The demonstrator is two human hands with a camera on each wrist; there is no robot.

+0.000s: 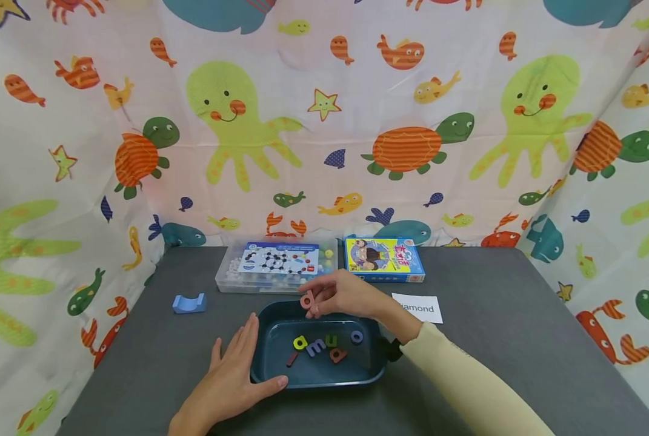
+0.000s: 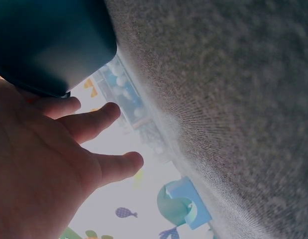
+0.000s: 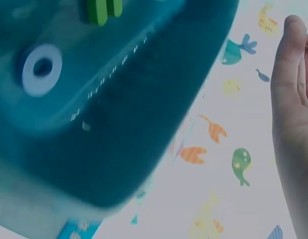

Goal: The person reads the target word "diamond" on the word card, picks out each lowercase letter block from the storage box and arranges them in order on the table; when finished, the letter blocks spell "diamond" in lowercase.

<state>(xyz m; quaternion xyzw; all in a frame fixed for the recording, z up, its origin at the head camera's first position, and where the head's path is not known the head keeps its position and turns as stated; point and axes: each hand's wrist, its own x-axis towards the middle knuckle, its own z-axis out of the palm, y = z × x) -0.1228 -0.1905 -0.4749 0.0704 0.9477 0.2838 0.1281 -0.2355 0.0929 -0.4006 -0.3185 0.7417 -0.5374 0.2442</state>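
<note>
A dark blue-green tray (image 1: 319, 378) stands on the grey table with several letters inside: a yellow "a" (image 1: 300, 343), a purple "m" (image 1: 316, 347), a green "u" (image 1: 331, 341), a purple "o" (image 1: 357, 336), a reddish letter (image 1: 337, 355) and a short reddish bar (image 1: 292, 360). Above the tray's far rim, my right hand (image 1: 351, 295) pinches a pinkish-red letter "d" (image 1: 307, 300) between thumb and fingers. My left hand (image 1: 231, 369) lies along the tray's left side, fingers extended, thumb near the front left corner. The letter cannot be made out in the right wrist view.
Behind the tray are a clear plastic case (image 1: 277, 266) of small parts and a blue-yellow box (image 1: 384, 259). A white card (image 1: 419, 307) with partly covered print, "amond" showing, lies right of the tray. To the left sits a light blue curved block (image 1: 189, 303). A patterned curtain (image 1: 324, 139) surrounds the table.
</note>
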